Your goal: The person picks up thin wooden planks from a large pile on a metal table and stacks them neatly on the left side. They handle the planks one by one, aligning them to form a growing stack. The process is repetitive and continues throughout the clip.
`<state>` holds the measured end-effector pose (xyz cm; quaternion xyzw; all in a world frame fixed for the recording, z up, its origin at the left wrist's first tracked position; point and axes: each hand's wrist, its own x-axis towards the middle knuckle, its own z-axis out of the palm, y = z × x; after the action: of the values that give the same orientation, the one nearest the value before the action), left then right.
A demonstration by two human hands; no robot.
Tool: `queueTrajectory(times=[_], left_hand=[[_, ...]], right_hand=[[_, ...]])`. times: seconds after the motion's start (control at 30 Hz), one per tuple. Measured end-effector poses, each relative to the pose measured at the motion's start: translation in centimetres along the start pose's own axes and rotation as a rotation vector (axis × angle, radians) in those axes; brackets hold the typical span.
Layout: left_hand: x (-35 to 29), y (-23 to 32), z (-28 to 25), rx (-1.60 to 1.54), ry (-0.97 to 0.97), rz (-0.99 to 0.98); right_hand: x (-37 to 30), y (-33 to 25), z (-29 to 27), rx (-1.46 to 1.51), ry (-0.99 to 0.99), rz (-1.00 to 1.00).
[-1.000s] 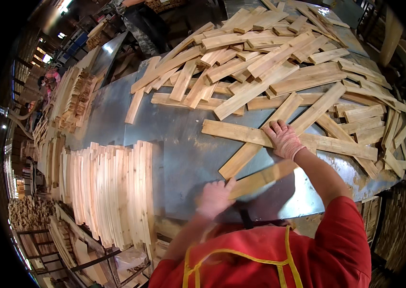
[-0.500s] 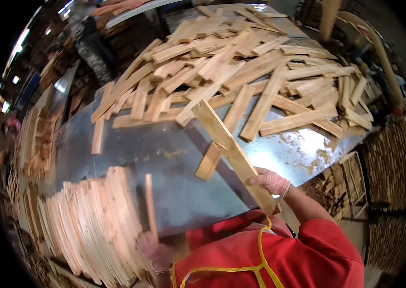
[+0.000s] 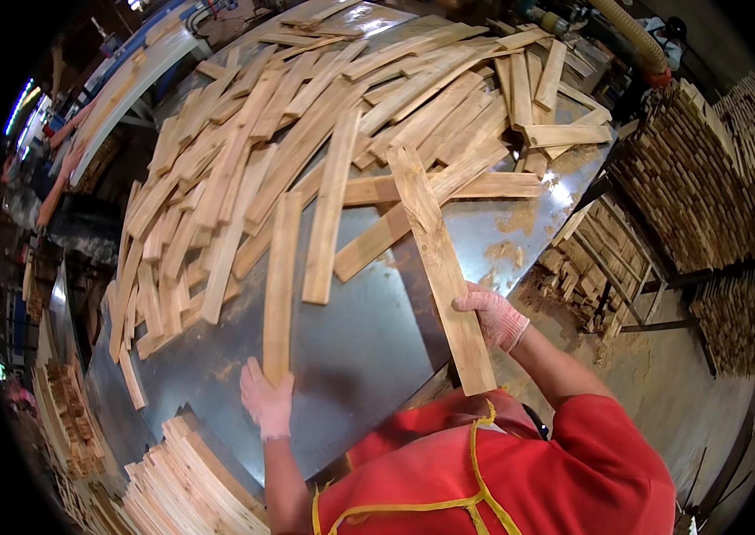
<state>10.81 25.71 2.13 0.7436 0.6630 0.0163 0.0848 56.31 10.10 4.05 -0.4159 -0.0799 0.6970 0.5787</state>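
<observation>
- Your metal table (image 3: 368, 321) bears a broad, jumbled heap of boards (image 3: 239, 147), so much appears left; overlaps hide many pieces.
- At lower left, a packed row of boards (image 3: 183, 486) looks like the part done; the picture's lower edge cuts it off.
- Your right hand (image 3: 495, 318) is closed on a long board (image 3: 435, 241), its near end past the table's edge; the fingers underneath are hidden.
- Your left hand (image 3: 267, 399), partly curled, touches the near end of another board (image 3: 282, 285) pointing toward the heap; I cannot tell whether it grips.
</observation>
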Motion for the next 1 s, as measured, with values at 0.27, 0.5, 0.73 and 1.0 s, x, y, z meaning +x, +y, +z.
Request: queueTrajectory(times=[0.27, 0.5, 0.73, 1.0], left_hand=[[2.5, 13.6, 4.0, -0.619, -0.411, -0.257], [-6.6, 12.4, 1.9, -1.618, -0.412, -0.619], [-15.5, 0.6, 2.8, -0.319, 0.134, -0.574], [-27.8, -20.1, 0.6, 0.533, 0.304, -0.399]], right_hand=[[2.0, -6.8, -6.7, -0.595, 0.252, 0.110], [5.7, -4.7, -7.0, -1.720, 0.212, -0.417], [5.0, -0.9, -6.5, -1.898, 0.228, -0.323], [1.8, -2.6, -2.5, -1.257, 0.318, -0.315]])
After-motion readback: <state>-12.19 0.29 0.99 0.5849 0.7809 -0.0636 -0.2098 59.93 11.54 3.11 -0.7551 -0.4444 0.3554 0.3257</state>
